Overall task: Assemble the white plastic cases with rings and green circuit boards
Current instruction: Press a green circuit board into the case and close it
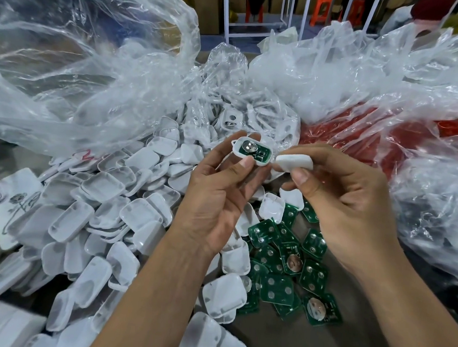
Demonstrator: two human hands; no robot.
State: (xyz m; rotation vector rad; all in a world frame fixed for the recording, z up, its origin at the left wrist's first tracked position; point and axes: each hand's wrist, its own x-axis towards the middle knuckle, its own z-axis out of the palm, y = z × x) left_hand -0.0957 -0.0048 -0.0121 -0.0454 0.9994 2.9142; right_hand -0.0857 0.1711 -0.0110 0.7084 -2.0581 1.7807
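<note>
1. The person stands at a crowded bench and holds both hands up over the middle of it. The left hand [221,189] is clamped on a white case half [253,151], with the thumb on its near edge and the fingers behind its far side.
2. Inside this half sits a green circuit board [255,150] with a round metal cell on it. The open side faces up, toward the person. A small loop sticks out at its left corner; I cannot tell if a ring is already in it.
3. The right hand [337,203] is closed on a second white piece, the cover [294,163], pinched between thumb and fingertips. It is just beside the right end of the filled half, almost touching it.
4. My judgement is that the next step is to press the cover onto the filled half.
5. Both pieces look very light, stiff and smooth, so they may slip. It seems best to hold them by the edges and not to push on the board, which looks fragile.
6. On the bench, a pile of white cases [108,220] lies at the left and loose green boards [289,269] lie near, under the hands. Clear plastic bags [95,73] fill the far side.
</note>
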